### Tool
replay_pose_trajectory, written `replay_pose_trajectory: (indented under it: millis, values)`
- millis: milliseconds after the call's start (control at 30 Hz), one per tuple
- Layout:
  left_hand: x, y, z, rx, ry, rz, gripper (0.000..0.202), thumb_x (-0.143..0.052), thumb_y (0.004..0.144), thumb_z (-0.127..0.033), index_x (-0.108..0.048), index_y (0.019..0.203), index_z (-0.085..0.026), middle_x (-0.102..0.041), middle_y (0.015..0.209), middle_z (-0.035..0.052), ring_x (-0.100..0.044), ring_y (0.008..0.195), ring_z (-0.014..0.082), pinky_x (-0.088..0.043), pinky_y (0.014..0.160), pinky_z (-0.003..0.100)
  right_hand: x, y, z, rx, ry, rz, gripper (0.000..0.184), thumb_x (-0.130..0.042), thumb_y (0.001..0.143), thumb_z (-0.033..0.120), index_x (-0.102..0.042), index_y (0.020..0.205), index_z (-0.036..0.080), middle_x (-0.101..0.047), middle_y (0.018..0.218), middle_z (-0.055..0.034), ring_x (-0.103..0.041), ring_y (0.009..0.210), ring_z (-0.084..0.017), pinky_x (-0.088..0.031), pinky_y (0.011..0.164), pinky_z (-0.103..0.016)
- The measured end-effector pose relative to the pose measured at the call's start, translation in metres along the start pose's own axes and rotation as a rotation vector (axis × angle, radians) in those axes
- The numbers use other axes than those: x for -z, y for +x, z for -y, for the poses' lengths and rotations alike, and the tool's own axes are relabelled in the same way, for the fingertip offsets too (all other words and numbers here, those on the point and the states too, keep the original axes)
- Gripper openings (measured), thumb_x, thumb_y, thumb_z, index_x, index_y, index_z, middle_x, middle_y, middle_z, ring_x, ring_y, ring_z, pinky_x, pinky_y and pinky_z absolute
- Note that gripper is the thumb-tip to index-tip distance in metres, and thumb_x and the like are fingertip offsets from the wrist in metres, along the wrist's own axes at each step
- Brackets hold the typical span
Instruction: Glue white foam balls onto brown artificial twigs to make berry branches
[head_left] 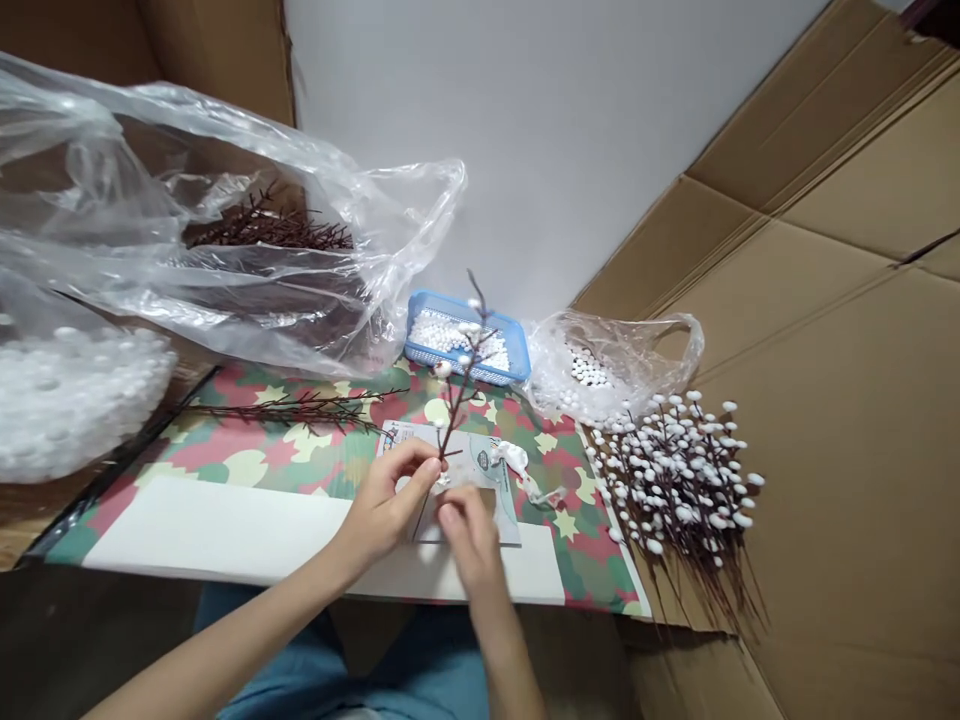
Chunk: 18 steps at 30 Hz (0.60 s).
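Note:
My left hand [390, 505] is closed on a brown artificial twig [463, 385], held upright above the table with a few white berries on its branches. My right hand [472, 530] is just below and to the right, its fingers pinched together; whatever they grip is hidden. Beneath both hands lies a printed card [480, 455] with a crumpled white piece [514, 458] on its right side. A blue basket [469, 372] of loose white berries stands behind the twig. Bare brown twigs [307, 408] lie on the table to the left.
A clear plastic bag [300, 290] of brown twigs is at the back left, with a bag of white balls [75, 400] before it. Another plastic bag [622, 350] and berry-tipped twigs [682, 480] lie right. Cardboard [840, 420] walls the right side. The tablecloth [315, 460] is camouflage-patterned.

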<state>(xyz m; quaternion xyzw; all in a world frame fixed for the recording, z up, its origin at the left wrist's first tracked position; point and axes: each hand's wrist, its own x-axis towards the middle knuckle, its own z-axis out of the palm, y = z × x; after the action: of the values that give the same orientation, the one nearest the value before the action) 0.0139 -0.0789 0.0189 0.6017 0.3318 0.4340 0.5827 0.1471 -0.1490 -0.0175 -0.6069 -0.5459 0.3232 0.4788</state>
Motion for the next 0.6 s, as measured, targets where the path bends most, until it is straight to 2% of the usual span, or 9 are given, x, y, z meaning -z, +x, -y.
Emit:
replay_pose_trajectory:
  millis: [100, 200, 367, 600]
  values:
    - [0.015, 0.007, 0.004, -0.025, 0.136, 0.022, 0.025, -0.048, 0.091, -0.034, -0.054, 0.074, -0.017, -0.054, 0.071, 0.0002, -0.050, 0.070, 0.0148, -0.038, 0.065, 0.027, 0.041, 0.010, -0.017, 0.000, -0.441, -0.134, 0.021, -0.049, 0.087, 0.038, -0.064, 0.091, 0.024, -0.062, 0.094, -0.0071, -0.055, 0.094, -0.025, -0.043, 0.087, -0.043]
    - [0.026, 0.012, 0.010, -0.056, 0.318, 0.034, 0.025, -0.043, 0.092, -0.032, -0.051, 0.073, -0.017, -0.053, 0.071, 0.0002, -0.049, 0.069, 0.0151, -0.036, 0.067, 0.028, 0.067, 0.013, -0.029, -0.089, -0.745, -0.138, 0.019, -0.054, 0.084, 0.037, -0.067, 0.094, 0.028, -0.059, 0.102, -0.0089, -0.049, 0.101, -0.031, -0.040, 0.090, -0.052]
    - [0.029, 0.016, 0.024, -0.061, 0.444, 0.015, 0.025, -0.035, 0.094, -0.030, -0.046, 0.075, -0.019, -0.051, 0.071, 0.0000, -0.048, 0.068, 0.0155, -0.035, 0.066, 0.029, 0.067, 0.010, -0.033, -0.151, -0.833, -0.042, 0.016, -0.053, 0.085, 0.035, -0.066, 0.092, 0.029, -0.055, 0.105, -0.0077, -0.046, 0.104, -0.031, -0.040, 0.092, -0.052]
    - [0.030, 0.013, 0.026, -0.056, 0.480, 0.014, 0.022, -0.034, 0.093, -0.028, -0.044, 0.075, -0.019, -0.049, 0.066, -0.0011, -0.047, 0.062, 0.0151, -0.035, 0.062, 0.028, 0.062, 0.015, -0.037, -0.211, -0.763, -0.090, 0.014, -0.055, 0.079, 0.034, -0.065, 0.087, 0.028, -0.052, 0.104, -0.0068, -0.043, 0.105, -0.031, -0.039, 0.092, -0.049]
